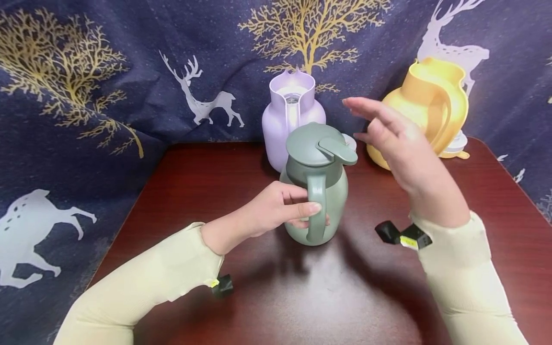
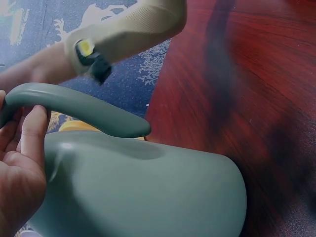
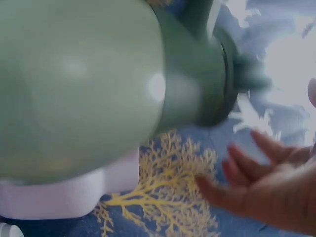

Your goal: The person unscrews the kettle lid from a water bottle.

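Your sleeves, cream ribbed knit, fill the bottom of the head view, black camera straps at both wrists. Your left hand (image 1: 276, 208) curls its fingers and thumb round the handle of the green jug (image 1: 316, 191), which stands upright mid-table on the dark red wood-grain table (image 1: 215, 163). Left wrist view confirms it: fingers (image 2: 29, 133) wrapped on the curved handle, jug body smooth and matte. Your right hand (image 1: 392, 139) hangs in the air to the right of the jug's lid (image 1: 316, 146), fingers straight and spread, holding nothing, touching nothing; it's motion-blurred.

Risks, as a judgement: the grip sits only on the handle, so a pull or twist from that side could tip or slide the jug on the glossy tabletop. Your open right hand is close to the yellow jug (image 1: 424, 108) behind it, and a careless sweep could knock that or the loose pale lid (image 1: 454, 143) beside it. The lavender jug (image 1: 291, 115) stands just behind the green one, lid off, and a backward shove would bump it.

Shapes: all three jugs are bulbous, plastic-looking, satin finish. Green lid is a domed cap with a flat thumb lever. Backdrop is navy cloth (image 1: 108, 96) printed with gold trees and white deer.
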{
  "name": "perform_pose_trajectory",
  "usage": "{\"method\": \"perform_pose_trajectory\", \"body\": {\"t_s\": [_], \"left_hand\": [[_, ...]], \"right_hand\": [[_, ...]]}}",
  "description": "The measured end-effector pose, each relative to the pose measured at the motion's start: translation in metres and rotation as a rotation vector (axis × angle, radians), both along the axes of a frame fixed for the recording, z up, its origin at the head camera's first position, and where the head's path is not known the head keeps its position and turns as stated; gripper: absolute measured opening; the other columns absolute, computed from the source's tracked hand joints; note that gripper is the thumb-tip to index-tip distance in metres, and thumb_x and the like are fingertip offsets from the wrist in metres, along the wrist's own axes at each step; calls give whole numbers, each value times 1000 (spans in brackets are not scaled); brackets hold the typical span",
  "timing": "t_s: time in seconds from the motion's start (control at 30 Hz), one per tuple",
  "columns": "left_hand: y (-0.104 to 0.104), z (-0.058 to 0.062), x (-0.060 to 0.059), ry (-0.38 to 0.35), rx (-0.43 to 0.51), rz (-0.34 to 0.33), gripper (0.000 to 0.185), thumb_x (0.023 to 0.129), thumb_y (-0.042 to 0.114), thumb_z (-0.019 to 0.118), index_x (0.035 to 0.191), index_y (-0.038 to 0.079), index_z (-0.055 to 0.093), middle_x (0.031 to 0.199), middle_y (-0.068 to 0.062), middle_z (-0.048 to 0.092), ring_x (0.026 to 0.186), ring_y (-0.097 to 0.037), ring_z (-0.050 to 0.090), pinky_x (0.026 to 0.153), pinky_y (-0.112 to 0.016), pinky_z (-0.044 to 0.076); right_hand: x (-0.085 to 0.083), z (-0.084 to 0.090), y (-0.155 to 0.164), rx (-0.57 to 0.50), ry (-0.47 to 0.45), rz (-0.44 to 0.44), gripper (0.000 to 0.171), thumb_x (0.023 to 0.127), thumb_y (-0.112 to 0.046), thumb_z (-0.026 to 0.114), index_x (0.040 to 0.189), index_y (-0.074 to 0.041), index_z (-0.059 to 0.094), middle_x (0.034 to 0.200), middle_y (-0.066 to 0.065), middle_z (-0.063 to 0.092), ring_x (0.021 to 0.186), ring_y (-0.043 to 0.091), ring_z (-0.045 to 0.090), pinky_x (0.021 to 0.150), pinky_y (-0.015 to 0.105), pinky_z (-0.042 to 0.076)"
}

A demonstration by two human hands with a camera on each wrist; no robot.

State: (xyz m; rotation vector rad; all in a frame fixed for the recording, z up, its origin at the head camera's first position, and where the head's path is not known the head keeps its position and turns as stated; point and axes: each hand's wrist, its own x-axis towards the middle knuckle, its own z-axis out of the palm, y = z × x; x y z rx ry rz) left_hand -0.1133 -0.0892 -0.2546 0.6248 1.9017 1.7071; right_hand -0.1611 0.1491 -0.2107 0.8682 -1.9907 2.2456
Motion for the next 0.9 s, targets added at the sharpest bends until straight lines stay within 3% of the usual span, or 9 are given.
{"method": "perform_pose_trajectory", "body": {"t_s": [0.13,0.27,0.37,0.43,0.57,0.77,0.9], "left_hand": [[0,-2,0,5,2,2,28,94,5,59,116,-12,64,102,-27,73,86,-5,71,87,-42,60],[0,-1,0,5,6,5,28,94,5,60,116,-11,65,100,-25,74,84,-5,70,86,-42,60],[0,0,0,8,6,2,28,94,5,59,116,-11,65,100,-26,73,85,-6,71,87,-42,60],[0,0,-1,-1,13,-2,28,95,5,58,116,-12,65,101,-26,73,86,-6,71,88,-43,59],[0,1,-1,-15,30,-17,29,95,4,57,117,-13,63,101,-27,73,87,-7,71,90,-43,58],[-1,0,-2,-1,38,-27,29,94,4,58,116,-15,63,101,-27,73,88,-9,72,89,-44,59],[-2,0,-4,-11,45,-37,29,95,3,57,117,-16,62,102,-29,72,89,-10,72,90,-44,58]], "right_hand": [[23,-6,-8,293,-19,-212,66,89,-31,73,148,-24,45,155,-1,40,129,19,50,101,12,41],[27,-10,-19,495,-14,-322,75,85,-28,77,150,-31,40,150,2,42,119,16,57,94,8,45],[23,-11,-27,517,-21,-364,68,85,-31,77,146,-29,47,139,5,52,100,9,62,82,9,49],[20,-12,-31,513,-15,-378,62,85,-32,76,143,-27,53,135,4,59,98,6,62,81,11,48],[18,-16,-34,525,33,-393,58,86,-32,75,140,-25,57,133,5,64,114,12,57,92,18,44],[9,-17,-28,509,94,-319,53,87,-24,74,138,-24,59,148,1,51,138,16,44,113,40,36],[-1,-17,-21,500,79,-240,50,88,-21,72,137,-23,60,150,2,49,141,17,41,115,36,34]]}}
